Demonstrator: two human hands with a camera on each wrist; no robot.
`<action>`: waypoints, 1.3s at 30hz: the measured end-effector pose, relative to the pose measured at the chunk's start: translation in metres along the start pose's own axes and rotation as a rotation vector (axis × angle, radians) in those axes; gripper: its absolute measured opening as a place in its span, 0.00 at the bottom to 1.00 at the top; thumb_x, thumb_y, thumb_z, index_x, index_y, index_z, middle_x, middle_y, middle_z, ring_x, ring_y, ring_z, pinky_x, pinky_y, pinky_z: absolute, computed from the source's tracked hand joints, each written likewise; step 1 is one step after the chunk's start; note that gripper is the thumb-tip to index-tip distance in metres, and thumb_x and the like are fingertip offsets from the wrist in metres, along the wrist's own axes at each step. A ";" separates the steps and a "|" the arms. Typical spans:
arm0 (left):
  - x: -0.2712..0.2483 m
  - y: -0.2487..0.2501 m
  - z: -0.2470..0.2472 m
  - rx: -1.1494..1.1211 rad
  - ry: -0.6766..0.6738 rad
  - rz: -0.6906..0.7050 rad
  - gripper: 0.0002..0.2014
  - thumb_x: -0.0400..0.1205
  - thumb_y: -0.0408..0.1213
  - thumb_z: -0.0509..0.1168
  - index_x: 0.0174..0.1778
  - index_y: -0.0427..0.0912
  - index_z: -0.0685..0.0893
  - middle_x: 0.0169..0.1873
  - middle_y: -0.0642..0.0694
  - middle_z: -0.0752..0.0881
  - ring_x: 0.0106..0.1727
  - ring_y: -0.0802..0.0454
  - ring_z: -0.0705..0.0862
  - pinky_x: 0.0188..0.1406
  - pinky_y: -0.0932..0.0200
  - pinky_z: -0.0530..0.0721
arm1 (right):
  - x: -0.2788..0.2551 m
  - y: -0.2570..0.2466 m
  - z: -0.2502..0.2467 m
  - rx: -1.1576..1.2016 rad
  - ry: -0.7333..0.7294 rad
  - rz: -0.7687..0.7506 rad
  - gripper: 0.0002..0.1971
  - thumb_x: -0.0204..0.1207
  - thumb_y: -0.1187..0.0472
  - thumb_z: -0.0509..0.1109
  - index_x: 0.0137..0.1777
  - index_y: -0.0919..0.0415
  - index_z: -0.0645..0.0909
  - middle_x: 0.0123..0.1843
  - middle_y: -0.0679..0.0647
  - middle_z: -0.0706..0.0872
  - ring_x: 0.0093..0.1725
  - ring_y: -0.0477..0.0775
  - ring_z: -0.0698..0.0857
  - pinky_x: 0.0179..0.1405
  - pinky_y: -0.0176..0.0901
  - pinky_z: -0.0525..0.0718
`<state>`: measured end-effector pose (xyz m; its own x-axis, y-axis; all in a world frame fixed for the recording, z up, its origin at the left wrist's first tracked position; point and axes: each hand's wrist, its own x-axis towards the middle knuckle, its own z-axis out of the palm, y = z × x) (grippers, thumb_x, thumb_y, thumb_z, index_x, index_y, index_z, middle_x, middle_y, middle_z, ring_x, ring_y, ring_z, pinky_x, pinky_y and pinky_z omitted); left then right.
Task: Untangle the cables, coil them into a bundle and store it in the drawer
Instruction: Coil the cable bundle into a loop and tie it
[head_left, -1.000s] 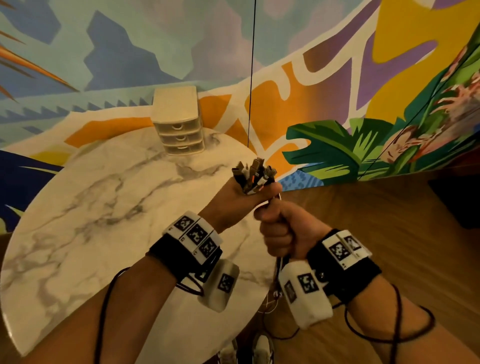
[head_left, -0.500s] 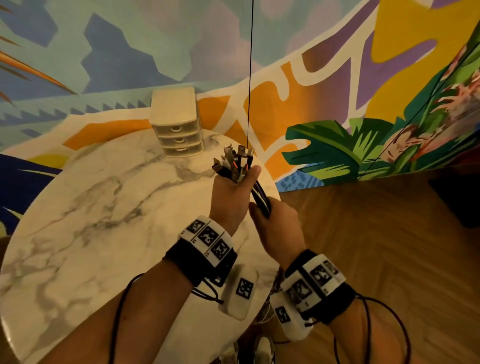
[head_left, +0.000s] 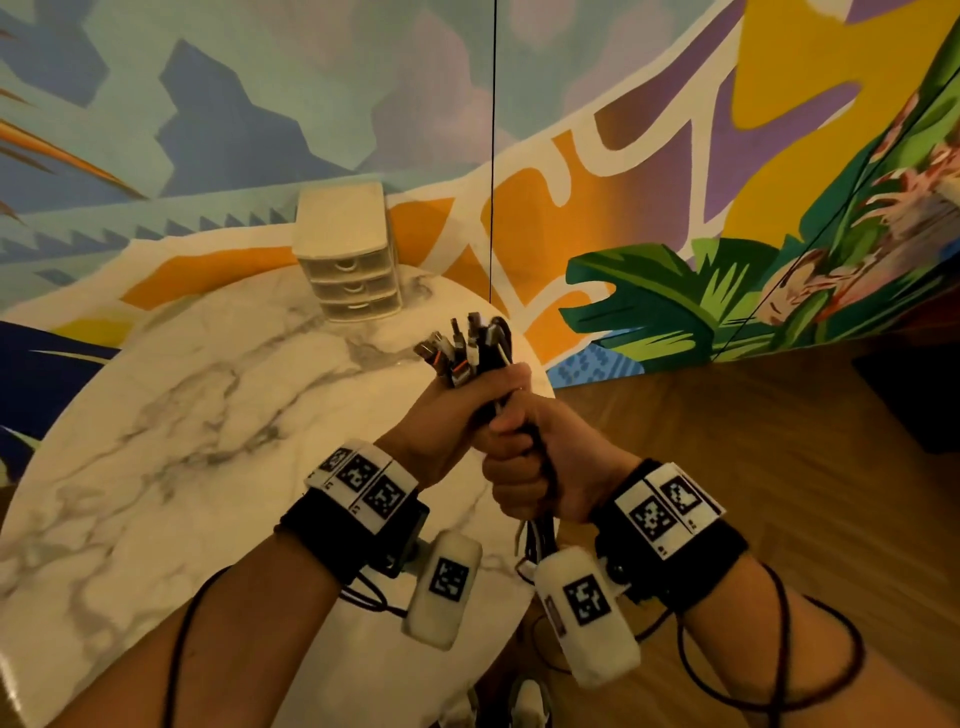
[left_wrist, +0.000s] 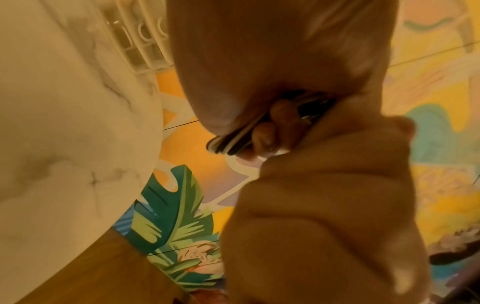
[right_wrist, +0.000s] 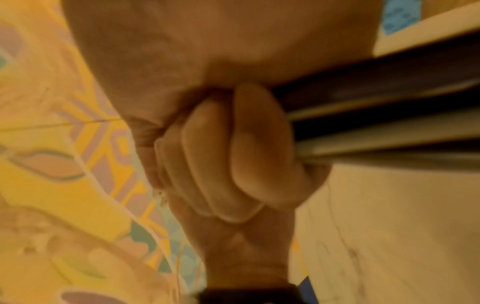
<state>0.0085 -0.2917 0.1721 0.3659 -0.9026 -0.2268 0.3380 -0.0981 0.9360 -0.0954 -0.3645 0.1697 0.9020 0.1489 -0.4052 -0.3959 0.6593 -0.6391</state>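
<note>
Cables (head_left: 470, 353) stand as one gathered bunch in my two fists, plug ends fanned upward, strands dropping out of sight past the counter (head_left: 156, 415) edge. Long axis: near vertical, tilted slightly away from me.

Head view: left hand (head_left: 447, 415) wraps the bunch just under the plugs; right hand (head_left: 524, 462) is fisted round it directly below, the two touching. The drawer unit (head_left: 347, 260), all three drawers closed, sits at the counter's far rim, ahead and left of the hands, nearer my left. I judge coiling comes first; the slack below is unseen.

Left wrist view: left fingers (left_wrist: 283, 115) curl over dark and white strands, my right fist right against them. Marble counter to one side, painted wall (left_wrist: 441, 102) behind.

Right wrist view: blurred. Right fingers (right_wrist: 246, 144) clench dark and pale strands running off frame. Wooden floor (head_left: 753, 467) lies beyond the counter.
</note>
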 end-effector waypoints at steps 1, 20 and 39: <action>0.000 0.002 0.000 0.001 0.060 0.017 0.08 0.76 0.36 0.70 0.36 0.38 0.78 0.29 0.46 0.79 0.30 0.57 0.80 0.34 0.62 0.77 | 0.001 -0.001 0.001 -0.037 0.046 -0.010 0.17 0.68 0.54 0.60 0.23 0.52 0.56 0.16 0.45 0.60 0.17 0.46 0.53 0.18 0.36 0.50; -0.016 0.015 -0.021 -0.180 -0.120 0.129 0.13 0.82 0.35 0.54 0.30 0.41 0.69 0.16 0.49 0.68 0.18 0.53 0.68 0.42 0.56 0.81 | 0.018 0.004 0.038 -0.708 0.406 -0.032 0.13 0.77 0.66 0.62 0.31 0.60 0.68 0.22 0.55 0.66 0.18 0.49 0.62 0.16 0.35 0.62; -0.020 0.035 -0.026 -0.017 -0.047 0.104 0.14 0.76 0.33 0.61 0.23 0.39 0.70 0.12 0.53 0.69 0.08 0.59 0.60 0.16 0.69 0.51 | -0.012 0.029 -0.103 -1.153 0.824 0.146 0.19 0.76 0.67 0.67 0.24 0.54 0.75 0.19 0.48 0.73 0.21 0.45 0.69 0.21 0.37 0.65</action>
<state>0.0354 -0.2664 0.2030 0.3591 -0.9261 -0.1157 0.3152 0.0037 0.9490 -0.1355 -0.4226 0.0886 0.6437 -0.5657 -0.5154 -0.7521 -0.3431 -0.5627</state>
